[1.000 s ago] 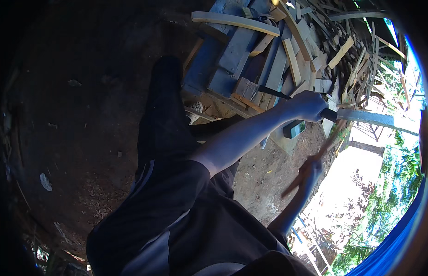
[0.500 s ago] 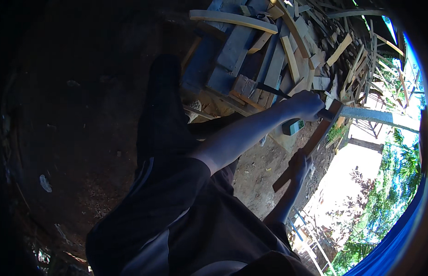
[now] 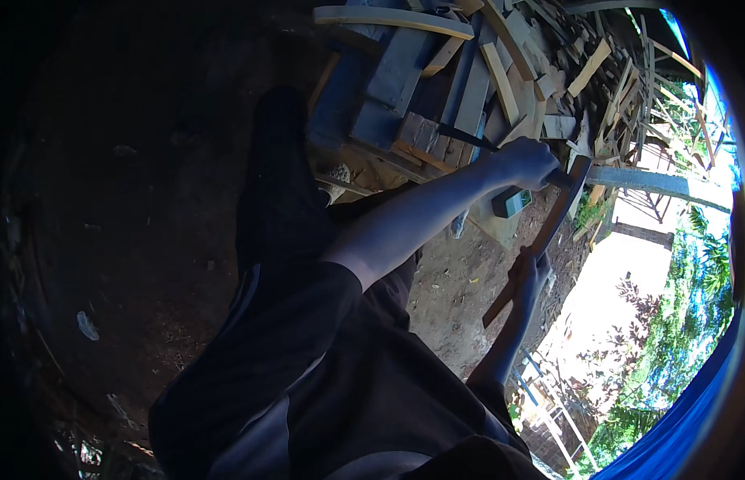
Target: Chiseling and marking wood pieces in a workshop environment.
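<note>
My left hand (image 3: 528, 162) is closed on a dark tool (image 3: 468, 137), a narrow piece that shows on both sides of the fist. My right hand (image 3: 531, 274), lower at the right, grips a long brown wooden slat (image 3: 551, 224) slanting up to the right. The slat's upper end is beside the tool's black end, right of my left fist; whether they touch I cannot tell. A pale beam (image 3: 652, 182) extends rightward behind the slat's top. A small green-and-black block (image 3: 512, 204) sits below my left hand.
Stacked planks (image 3: 388, 80) and a jumbled pile of offcuts (image 3: 596, 96) fill the top. My outstretched leg (image 3: 272, 176) lies over dark dirt ground (image 3: 124, 240). At the right are a ladder-like frame (image 3: 556, 424), bright greenery (image 3: 676, 304) and a blue sheet (image 3: 668, 432).
The slat and my right hand have moved up and come more under the light, the slat's top now beside my left fist. The whole view has shifted slightly, scenery appearing higher.
</note>
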`<state>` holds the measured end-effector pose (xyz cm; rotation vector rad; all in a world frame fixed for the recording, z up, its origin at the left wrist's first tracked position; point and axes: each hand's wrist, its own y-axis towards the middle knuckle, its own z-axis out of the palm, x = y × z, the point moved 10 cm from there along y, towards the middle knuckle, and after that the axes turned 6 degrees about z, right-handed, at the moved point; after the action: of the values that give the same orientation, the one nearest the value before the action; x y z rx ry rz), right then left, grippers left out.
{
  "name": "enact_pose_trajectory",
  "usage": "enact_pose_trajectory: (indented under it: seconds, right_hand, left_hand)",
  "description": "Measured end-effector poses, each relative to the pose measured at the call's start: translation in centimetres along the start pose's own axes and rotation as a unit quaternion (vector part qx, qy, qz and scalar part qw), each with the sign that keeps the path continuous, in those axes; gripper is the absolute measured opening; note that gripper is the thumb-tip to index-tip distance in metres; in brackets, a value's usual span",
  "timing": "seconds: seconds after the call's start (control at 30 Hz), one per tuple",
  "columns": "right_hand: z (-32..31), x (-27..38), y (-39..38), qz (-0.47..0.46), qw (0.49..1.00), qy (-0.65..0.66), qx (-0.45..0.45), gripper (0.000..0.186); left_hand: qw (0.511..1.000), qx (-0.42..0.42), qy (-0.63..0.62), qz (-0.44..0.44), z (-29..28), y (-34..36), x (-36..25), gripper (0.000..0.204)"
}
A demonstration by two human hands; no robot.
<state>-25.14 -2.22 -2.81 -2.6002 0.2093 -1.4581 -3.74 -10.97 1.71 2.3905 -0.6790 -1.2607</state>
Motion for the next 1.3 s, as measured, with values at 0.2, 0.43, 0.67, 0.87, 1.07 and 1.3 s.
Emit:
enact_pose_trajectory:
  seconds: [0.2, 0.43, 0.67, 0.87, 1.07, 1.3]
  right_hand:
    - [-1.6, -0.2, -1.0, 0.002, 0.995, 0.076, -0.058, 0.017]
    - [-5.6, -3.6, 0.7, 0.028, 0.933, 0.334, -0.131, 0.016]
    - [-2.9, -1.7, -1.5, -0.027, 0.971, 0.205, -0.119, 0.016]
    - [-1.2, -0.4, -1.4, -0.02, 0.977, 0.185, -0.104, 0.018]
    - [-1.0, 1.7, -0.7, -0.035, 0.981, 0.181, -0.062, 0.017]
    - [-0.9, 4.3, -1.0, -0.049, 0.985, 0.138, -0.089, 0.015]
  left_hand:
    - [0.999, 0.04, 0.007, -0.029, 1.3, 0.0, 0.3, 0.026]
    - [0.999, 0.03, -0.019, -0.039, 0.2, 0.5, 0.3, 0.025]
    - [0.997, -0.039, -0.063, -0.036, -3.2, 1.4, 0.5, 0.022]
    - [0.991, -0.082, -0.095, -0.054, -4.6, 0.7, 1.5, 0.022]
    - [0.979, -0.151, -0.132, -0.024, -7.8, -0.1, 1.3, 0.022]
    - [0.974, -0.129, -0.178, -0.056, -7.7, 0.1, 1.4, 0.024]
